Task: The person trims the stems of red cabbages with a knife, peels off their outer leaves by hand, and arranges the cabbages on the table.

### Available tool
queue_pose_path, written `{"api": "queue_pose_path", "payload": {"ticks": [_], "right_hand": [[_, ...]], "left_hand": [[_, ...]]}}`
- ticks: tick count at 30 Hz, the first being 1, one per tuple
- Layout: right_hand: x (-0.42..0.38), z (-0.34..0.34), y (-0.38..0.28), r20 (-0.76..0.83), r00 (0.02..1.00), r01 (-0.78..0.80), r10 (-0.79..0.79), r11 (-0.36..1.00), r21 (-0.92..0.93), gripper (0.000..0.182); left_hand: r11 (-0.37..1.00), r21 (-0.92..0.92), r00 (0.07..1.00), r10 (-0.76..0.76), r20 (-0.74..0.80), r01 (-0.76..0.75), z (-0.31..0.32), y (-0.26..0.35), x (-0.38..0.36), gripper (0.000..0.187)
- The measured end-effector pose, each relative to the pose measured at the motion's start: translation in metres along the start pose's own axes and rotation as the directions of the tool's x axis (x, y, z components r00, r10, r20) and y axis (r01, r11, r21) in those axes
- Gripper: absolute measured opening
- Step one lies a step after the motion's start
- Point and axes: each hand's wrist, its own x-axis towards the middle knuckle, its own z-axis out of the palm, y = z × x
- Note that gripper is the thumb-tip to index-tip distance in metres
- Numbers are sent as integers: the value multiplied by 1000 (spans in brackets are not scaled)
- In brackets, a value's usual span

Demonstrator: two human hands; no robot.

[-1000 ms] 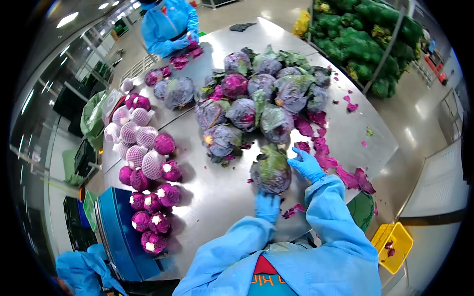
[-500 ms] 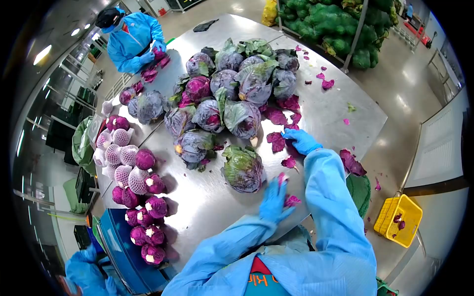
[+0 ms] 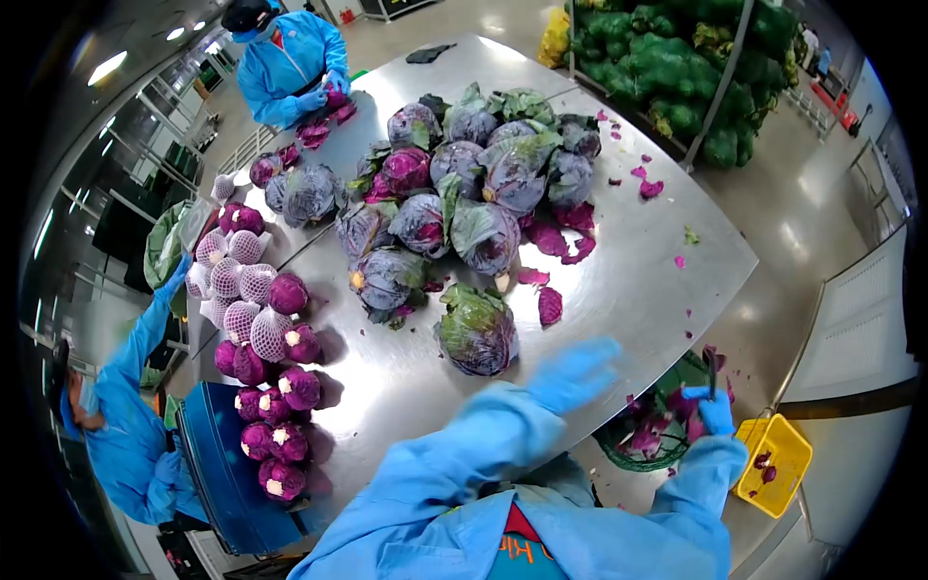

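My left hand (image 3: 577,374), in a blue glove and smeared by motion, is over the metal table (image 3: 406,387), right of a single green-and-purple cabbage (image 3: 477,331). Out past the table's right edge, my right hand (image 3: 713,410) is at a green mesh basket (image 3: 638,459) with purple leaves inside. Its fingers are wrapped round a dark, thin object (image 3: 713,372) that I cannot make out. Untrimmed red cabbages (image 3: 485,237) are heaped at the middle of the table. Trimmed purple heads (image 3: 282,479) line the left side, some in white foam nets (image 3: 268,332).
A co-worker (image 3: 290,68) handles a purple cabbage at the far left. Another co-worker (image 3: 135,425) reaches towards the netted heads from the left, behind a blue bin (image 3: 227,474). A yellow crate (image 3: 776,466) stands right of the basket. Bagged green produce (image 3: 667,72) fills a rack behind.
My right hand has moved from the loose leaves to the basket. My left hand has shifted right and up. Fewer leaves lie near the table's right side. The left co-worker has an arm extended.
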Motion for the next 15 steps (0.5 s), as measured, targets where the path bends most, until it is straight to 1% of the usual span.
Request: {"api": "queue_pose_path", "payload": {"ticks": [1,2,3,4,5,6,7,8,9,10,11,12,13,14,15], "right_hand": [[-17,-5,-15,-105,992,-59,67,995,76,39],[-24,-18,11,-159,987,21,-8,997,80,35],[-29,-18,24,-227,974,65,-12,971,229,34],[-29,-13,30,-291,957,117,-4,921,373,32],[-27,4,7,-315,948,96,48,899,427,30],[-28,35,-41,-332,938,76,101,874,479,28],[-29,63,-76,-343,926,56,155,845,531,26],[-18,91,-80,-315,944,94,99,833,545,24],[-4,120,-86,-266,960,71,83,850,521,24],[7,150,-107,-192,975,16,108,836,548,25],[19,182,-123,-151,985,16,84,826,563,26],[31,209,-142,-17,996,-67,92,827,558,30],[41,232,-160,115,988,-146,99,827,543,34],[49,252,-172,171,979,-183,114,862,473,39],[53,270,-181,227,964,-220,137,891,397,43]], "left_hand": [[989,-66,972,-143,-185,133,-39,1,-4,36],[958,-176,891,-278,-360,228,-78,3,-9,29],[908,-419,737,-302,-605,28,-98,-8,-9,24],[980,-193,626,-175,-760,40,-131,-38,-15,26],[976,-199,526,-218,-822,93,-150,-81,-29,26],[967,-212,415,-253,-874,142,-166,-127,-42,28],[863,-453,514,-499,-698,223,-180,-169,-64,29],[692,-642,574,-687,-446,330,-184,-201,-86,30],[625,-617,595,-747,-295,479,-176,-222,-95,33],[548,-564,584,-800,-138,618,-163,-230,-100,36],[367,-808,609,-793,-13,460,-154,-219,-108,39],[119,-954,659,-746,97,275,-144,-203,-113,42],[213,-945,717,-696,32,250,-135,-188,-112,42],[304,-926,769,-639,-26,222,-129,-167,-110,43],[429,-853,771,-635,-53,295,-130,-128,-111,46]]}}
